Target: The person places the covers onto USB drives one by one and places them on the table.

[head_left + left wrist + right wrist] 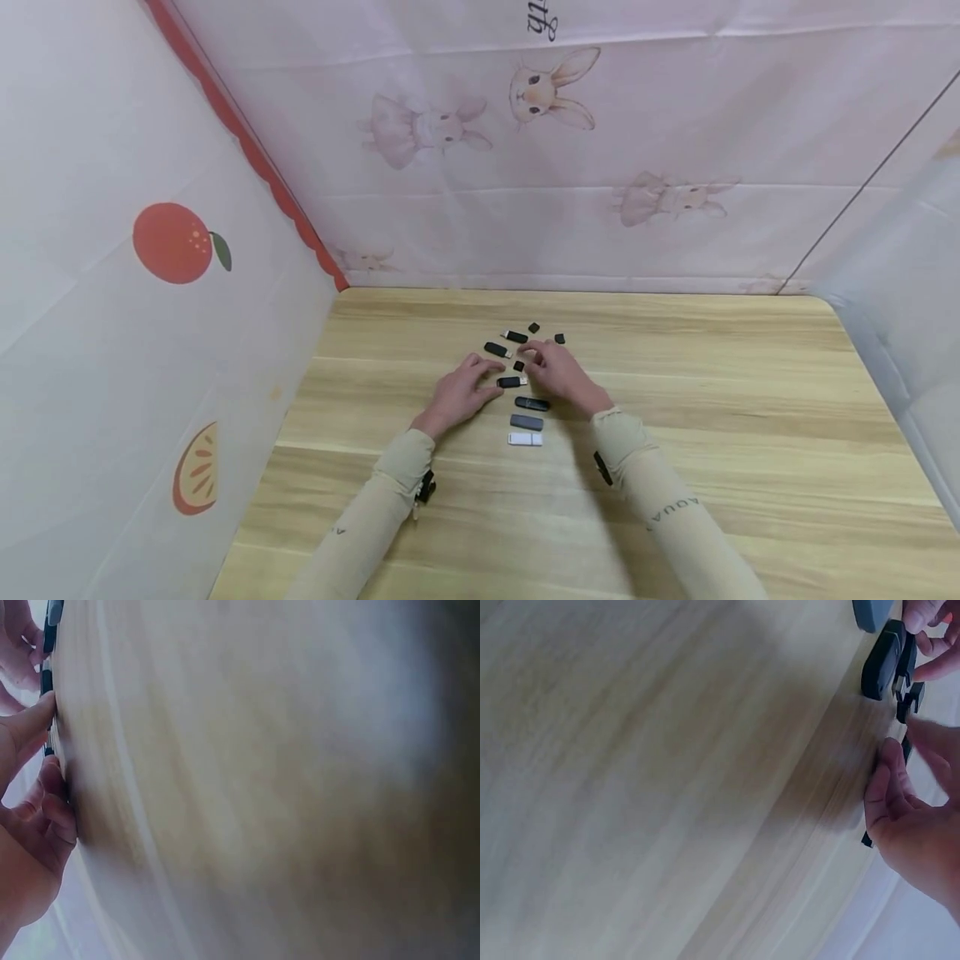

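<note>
In the head view a black stick (512,382) lies on the worktop (750,417) between left hand (459,395) and right hand (561,372), both grips apart, a cap (519,367) just beyond it. Only there is the white stick (525,439) visible. The right wrist view shows the left thumb (921,613) against the black stick.

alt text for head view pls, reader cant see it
A person's left hand and right hand flank an uncapped black USB stick on a wooden table. Two more uncapped sticks and three caps lie beyond; another black stick, a grey stick and a white stick lie nearer.
</note>
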{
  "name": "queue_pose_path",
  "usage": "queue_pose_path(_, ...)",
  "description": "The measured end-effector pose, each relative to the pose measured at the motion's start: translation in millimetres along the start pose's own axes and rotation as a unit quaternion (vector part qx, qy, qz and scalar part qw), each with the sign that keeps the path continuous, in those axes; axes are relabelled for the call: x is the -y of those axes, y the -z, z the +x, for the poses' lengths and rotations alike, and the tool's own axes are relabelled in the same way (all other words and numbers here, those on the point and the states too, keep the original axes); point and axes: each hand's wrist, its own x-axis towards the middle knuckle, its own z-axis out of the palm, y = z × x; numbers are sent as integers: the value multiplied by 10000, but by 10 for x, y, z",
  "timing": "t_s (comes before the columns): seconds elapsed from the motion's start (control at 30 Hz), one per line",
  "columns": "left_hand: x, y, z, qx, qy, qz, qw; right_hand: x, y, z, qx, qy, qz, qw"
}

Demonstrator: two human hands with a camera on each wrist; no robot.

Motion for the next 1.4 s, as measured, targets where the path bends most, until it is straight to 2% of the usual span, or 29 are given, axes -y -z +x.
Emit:
queue_pose_path(0.13,-21,5,-5,-22,53,-3,10000,9,-7,-9,-23,250,-161,9996)
queue_pose_path(0.43,-81,-7,5,-164,336,-141,9992,38,-46,-36,3,56,-246,9997)
queue_pose_path(0.6,-96,-58,-1,-386,476,-200,9979,16,-83,-24,-30,58,-255,9997)
queue_pose_path(0.77,-123,-69,0,-578,472,-131,9971,14,-74,-9,-72,2,-219,9997)
queue_pose_path(0.93,-122,-59,13,-543,447,-204,9973,-21,-51,-19,-125,-120,48,9998)
queue_pose_path(1.03,-97,-44,22,-564,427,-421,9966,-54,-38,-53,-184,-186,362,9990)
queue_pose_path(1.13,-64,-20,31,-641,451,-876,9931,-89,-31,-105,-191,-295,738,9967)
queue_pose_path(1.23,-36,5,41,-666,504,-1430,9862,-120,-23,-151,-213,-371,1032,9937)
queue_pose_path(1.4,-34,10,46,-503,670,-2151,9730,-155,-14,-198,-254,-406,1172,9919)
